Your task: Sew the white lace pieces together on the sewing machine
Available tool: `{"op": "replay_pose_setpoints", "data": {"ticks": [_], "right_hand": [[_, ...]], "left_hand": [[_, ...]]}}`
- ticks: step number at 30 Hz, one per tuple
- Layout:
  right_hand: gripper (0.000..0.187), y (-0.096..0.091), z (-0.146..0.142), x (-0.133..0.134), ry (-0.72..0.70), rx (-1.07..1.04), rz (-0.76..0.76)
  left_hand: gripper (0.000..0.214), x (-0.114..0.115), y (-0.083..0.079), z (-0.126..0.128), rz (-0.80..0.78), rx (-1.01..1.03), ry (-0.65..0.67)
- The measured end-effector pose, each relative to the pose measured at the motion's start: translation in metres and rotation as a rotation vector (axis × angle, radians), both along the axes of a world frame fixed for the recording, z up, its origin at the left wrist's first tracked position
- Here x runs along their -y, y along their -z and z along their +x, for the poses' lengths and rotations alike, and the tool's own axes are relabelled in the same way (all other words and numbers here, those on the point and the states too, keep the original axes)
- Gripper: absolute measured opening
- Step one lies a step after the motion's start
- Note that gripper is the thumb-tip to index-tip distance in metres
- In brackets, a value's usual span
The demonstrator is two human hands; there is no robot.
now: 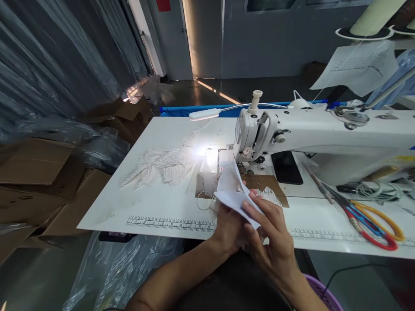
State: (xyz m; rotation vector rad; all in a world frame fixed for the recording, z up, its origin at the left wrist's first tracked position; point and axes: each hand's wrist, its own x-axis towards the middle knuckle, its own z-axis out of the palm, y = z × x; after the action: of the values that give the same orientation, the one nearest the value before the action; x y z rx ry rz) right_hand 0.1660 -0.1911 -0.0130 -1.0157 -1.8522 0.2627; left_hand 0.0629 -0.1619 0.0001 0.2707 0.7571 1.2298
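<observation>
Just in front of the sewing machine's (256, 134) needle area, a folded piece of white fabric (238, 199) is held up between my two hands. My left hand (228, 226) grips it from below, its fingers mostly hidden behind the fabric. On the right edge, my right hand (270, 222) pinches the fabric with fingers on top and the thumb lower down. White lace (269, 195) shows beyond my right fingers, over a brown board (282, 196). More white lace fabric (168, 166) lies spread on the table to the left, partly washed out by the lamp glare.
A black phone (287, 167) lies under the machine arm. Scissors with red and orange handles (369, 224) rest at the right. A white lamp (204, 114) reaches over the table (110, 211). Cardboard boxes (35, 185) stand to the left, and a purple basket (320, 293) is below right.
</observation>
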Motion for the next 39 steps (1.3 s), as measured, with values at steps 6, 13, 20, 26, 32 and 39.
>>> {"op": "replay_pose_setpoints", "data": {"ticks": [6, 13, 20, 26, 32, 39], "right_hand": [[0.038, 0.0, -0.002, -0.004, 0.019, 0.031, 0.057], [0.039, 0.002, 0.001, -0.012, 0.125, 0.06, 0.1], [0.049, 0.007, 0.002, -0.01, 0.084, 0.088, 0.088], [0.069, 0.014, 0.004, 0.006, 0.24, -0.021, 0.073], [0.056, 0.031, 0.004, 0.017, 0.161, 0.035, 0.097], [0.062, 0.018, -0.019, 0.011, -0.167, 0.116, 0.12]], "left_hand": [[0.04, 0.002, 0.003, 0.001, 0.004, 0.057, -0.016], [0.04, -0.002, -0.001, -0.003, 0.003, 0.223, 0.006], [0.049, 0.002, -0.001, -0.004, 0.039, 0.114, -0.003], [0.026, 0.004, 0.003, 0.007, 0.021, 0.004, 0.024], [0.032, 0.014, 0.002, 0.009, -0.057, 0.145, 0.047], [0.053, 0.031, -0.004, -0.021, -0.01, 0.169, -0.048]]}}
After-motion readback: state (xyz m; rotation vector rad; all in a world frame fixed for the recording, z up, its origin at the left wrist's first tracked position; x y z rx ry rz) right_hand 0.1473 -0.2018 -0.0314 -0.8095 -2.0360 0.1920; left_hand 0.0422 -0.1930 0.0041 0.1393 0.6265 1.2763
